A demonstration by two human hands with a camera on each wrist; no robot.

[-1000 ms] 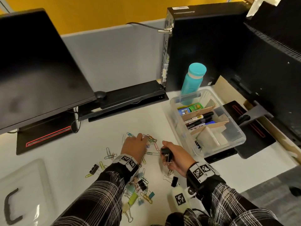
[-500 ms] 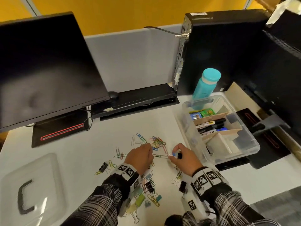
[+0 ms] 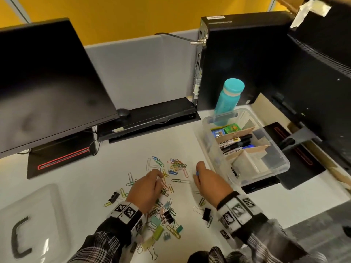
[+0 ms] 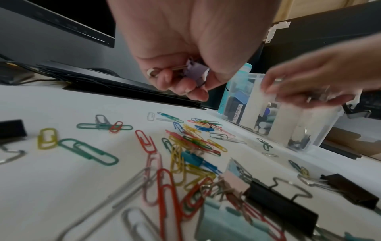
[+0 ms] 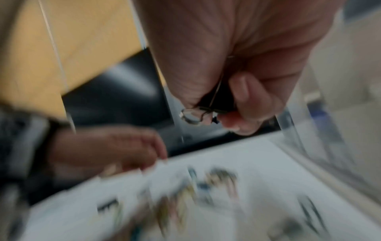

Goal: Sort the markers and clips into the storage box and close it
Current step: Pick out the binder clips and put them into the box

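Observation:
Coloured paper clips (image 3: 173,168) and several binder clips (image 3: 168,215) lie scattered on the white desk (image 3: 91,183). My left hand (image 3: 157,177) hovers over the pile and, in the left wrist view, its curled fingers hold a purple binder clip (image 4: 195,72). My right hand (image 3: 199,173) is just left of the clear storage box (image 3: 281,168). The blurred right wrist view shows it gripping a black binder clip (image 5: 218,97). Markers (image 3: 237,142) lie in the box's middle compartment between cardboard dividers. The box lid (image 3: 38,209) rests at the near left.
A teal bottle (image 3: 228,100) stands behind the box, against a black computer tower (image 3: 243,59). A dark monitor (image 3: 47,82) fills the left, with a keyboard (image 3: 152,114) propped behind the clips. A second monitor's stand (image 3: 296,145) is right of the box.
My right hand has turned palm down and moved forward to the clips beside the box, hiding the black binder clip from the head view. The left hand has stayed over the pile.

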